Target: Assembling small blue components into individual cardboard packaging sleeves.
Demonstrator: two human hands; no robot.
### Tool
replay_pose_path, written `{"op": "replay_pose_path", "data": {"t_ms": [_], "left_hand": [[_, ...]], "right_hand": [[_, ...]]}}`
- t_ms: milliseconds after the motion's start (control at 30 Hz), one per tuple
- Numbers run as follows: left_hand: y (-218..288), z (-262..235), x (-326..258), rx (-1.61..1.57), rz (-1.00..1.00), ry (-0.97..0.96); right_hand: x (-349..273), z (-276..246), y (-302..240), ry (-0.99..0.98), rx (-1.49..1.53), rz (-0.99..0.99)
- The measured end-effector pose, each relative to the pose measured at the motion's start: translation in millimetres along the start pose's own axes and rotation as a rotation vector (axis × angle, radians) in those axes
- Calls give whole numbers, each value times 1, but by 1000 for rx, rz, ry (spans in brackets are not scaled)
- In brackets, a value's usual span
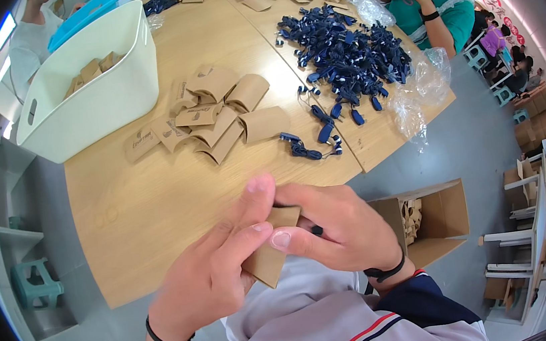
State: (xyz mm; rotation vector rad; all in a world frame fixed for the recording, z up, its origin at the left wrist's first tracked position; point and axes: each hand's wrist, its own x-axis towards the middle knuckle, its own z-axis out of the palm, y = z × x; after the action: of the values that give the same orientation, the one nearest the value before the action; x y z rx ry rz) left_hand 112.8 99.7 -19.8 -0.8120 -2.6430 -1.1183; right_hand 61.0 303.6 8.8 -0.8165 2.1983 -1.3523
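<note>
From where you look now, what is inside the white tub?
Several brown boxes show inside the white tub; its near side and these boxes hide the bottom.

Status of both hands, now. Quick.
Left hand: closed, holding a brown cardboard piece.
Right hand: closed on the same piece; whether it also holds the mostly hidden dark thing behind its thumb cannot be told.

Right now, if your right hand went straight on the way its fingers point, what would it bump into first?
Beyond the brown carton held between both hands, the right hand would probably meet the left hand first, though exact depth is hard to judge.
</note>
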Motion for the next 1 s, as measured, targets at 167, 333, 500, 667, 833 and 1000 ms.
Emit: {"op": "replay_pose_path", "data": {"t_ms": [167,333,500,667,833,1000], "left_hand": [[-2,2,1,-241,-95,-64],[-9,5,6,-32,-309,218],[4,11,15,-778,-525,277],[1,39,6,-713,-362,611],[3,71,7,-493,-210,903],[-10,64,10,-598,-138,857]], "right_hand": [[-3,3,18,76,93,-70],[6,17,41,442,-543,-694],[15,17,35,523,-596,-822],[14,27,20,536,-448,-674],[23,48,28,748,-303,-686],[13,37,32,554,-90,-412]]}}
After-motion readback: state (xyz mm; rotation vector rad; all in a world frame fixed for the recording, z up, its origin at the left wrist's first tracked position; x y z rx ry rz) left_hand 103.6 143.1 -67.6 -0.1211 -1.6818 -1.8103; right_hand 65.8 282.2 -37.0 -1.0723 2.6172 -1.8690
